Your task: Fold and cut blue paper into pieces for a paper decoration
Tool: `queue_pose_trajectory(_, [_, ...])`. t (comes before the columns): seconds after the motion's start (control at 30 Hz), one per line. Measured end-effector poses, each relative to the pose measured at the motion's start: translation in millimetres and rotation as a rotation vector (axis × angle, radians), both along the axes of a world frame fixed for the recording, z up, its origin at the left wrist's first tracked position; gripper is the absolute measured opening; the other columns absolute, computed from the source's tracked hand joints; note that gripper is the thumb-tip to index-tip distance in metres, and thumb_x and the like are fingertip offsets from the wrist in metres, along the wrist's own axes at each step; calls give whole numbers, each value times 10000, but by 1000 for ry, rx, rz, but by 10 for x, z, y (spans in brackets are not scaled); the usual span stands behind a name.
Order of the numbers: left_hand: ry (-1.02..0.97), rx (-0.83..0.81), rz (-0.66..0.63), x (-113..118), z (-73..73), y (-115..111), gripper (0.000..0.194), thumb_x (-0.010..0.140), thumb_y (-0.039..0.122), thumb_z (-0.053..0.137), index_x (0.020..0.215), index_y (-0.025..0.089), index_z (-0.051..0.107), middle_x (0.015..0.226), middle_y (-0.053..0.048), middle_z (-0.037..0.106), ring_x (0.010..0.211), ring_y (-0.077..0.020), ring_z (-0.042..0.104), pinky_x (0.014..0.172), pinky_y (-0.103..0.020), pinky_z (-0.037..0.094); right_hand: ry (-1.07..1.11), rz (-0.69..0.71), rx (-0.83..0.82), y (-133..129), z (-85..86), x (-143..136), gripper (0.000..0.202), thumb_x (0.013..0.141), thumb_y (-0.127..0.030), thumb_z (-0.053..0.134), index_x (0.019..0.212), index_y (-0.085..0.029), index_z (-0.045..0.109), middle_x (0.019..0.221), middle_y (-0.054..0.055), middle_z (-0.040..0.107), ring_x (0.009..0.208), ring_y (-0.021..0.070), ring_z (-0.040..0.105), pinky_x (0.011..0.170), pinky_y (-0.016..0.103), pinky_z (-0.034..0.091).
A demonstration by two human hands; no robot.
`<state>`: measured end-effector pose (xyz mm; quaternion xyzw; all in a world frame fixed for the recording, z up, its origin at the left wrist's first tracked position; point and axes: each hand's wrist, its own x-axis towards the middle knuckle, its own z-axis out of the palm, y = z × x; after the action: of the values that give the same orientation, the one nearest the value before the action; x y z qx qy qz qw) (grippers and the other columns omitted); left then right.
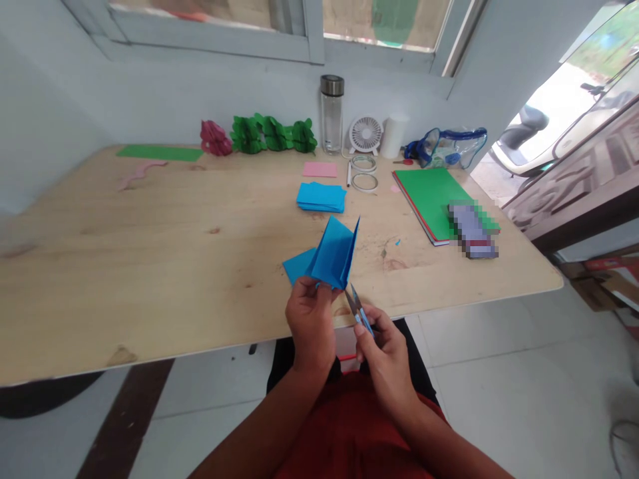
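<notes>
My left hand (313, 322) pinches a folded piece of blue paper (333, 251) by its lower edge, and its folds fan apart at the top. In my right hand (384, 346) is a pair of scissors (358, 309), blades parted and pointing up toward the paper's lower right corner. Whether the blades touch the paper I cannot tell. Behind the held piece, another blue sheet (297, 265) lies on the table. A stack of blue paper pieces (321, 198) sits farther back.
On the wooden table (150, 266) a pink paper (320, 169), tape rolls (365, 182), a glass bottle (332, 120) and a small fan (366, 136) stand or lie toward the wall. Green sheets (429, 199) with a blurred phone-like object (473, 231) lie at right. Green paper shapes (274, 134) stand behind.
</notes>
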<state>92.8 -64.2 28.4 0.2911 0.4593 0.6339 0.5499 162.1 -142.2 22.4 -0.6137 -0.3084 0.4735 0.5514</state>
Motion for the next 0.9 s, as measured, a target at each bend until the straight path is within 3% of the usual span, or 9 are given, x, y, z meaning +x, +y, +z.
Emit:
queue_pose_trajectory(0.27, [-135, -122, -36, 39, 40, -57, 164, 645, 193, 687, 740, 179, 553, 734, 16, 633, 681, -99, 612, 659, -220, 521, -38, -13, 22, 7, -21, 37, 331, 829, -448, 622, 1030, -185, 623, 680, -28, 543, 476, 81, 432, 431, 207, 389])
queue_pose_trajectory(0.47, [-137, -130, -28, 43, 52, -69, 168, 637, 185, 683, 724, 178, 539, 697, 28, 612, 637, -91, 588, 613, -208, 500, -104, -18, 15, -36, -56, 52, 309, 830, -413, 622, 1029, -177, 648, 813, 16, 621, 611, 115, 525, 539, 228, 453])
queue_pose_trajectory(0.9, [-118, -112, -44, 38, 51, -85, 168, 649, 210, 675, 733, 181, 533, 683, 40, 598, 604, -83, 567, 570, -200, 464, -185, -25, 58, -61, -59, 50, 288, 840, -418, 616, 1010, -190, 661, 846, 27, 649, 718, 153, 583, 643, 257, 496])
